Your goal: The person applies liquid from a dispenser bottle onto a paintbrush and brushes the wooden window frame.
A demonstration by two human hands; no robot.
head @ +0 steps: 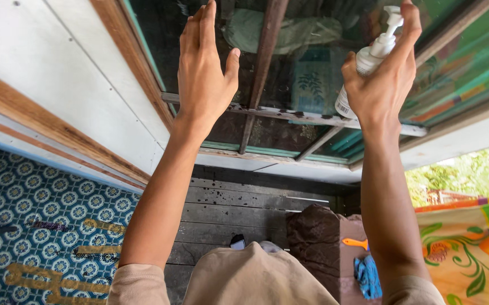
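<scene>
- Head view is showing the right hand (381, 85) gripping a white pump bottle (363, 68), raised in front of the window pane (306, 62); the grip is closed round the bottle's body, with the forefinger reaching up over the pump head (392, 17).
- The left hand (204, 68) is lying open, fingers together and flat, holding nothing, apparently resting on or just off the glass beside the dark wooden glazing bar (264, 62); contact cannot be told for certain.
- To do this well, in my judgement, the nozzle should be pointing at the glass and not at the left hand, so that hand is better kept to its own side of the bar.
- Pressing the pump straight down with the forefinger, while the other fingers are holding the bottle firm, should be keeping it from tipping.
- An orange-handled scraper (355, 243) and a blue cloth (367, 275) are lying below on a brown covered surface, near the right forearm.
- The worn white sill rail (312, 117) is running beneath both hands.
</scene>
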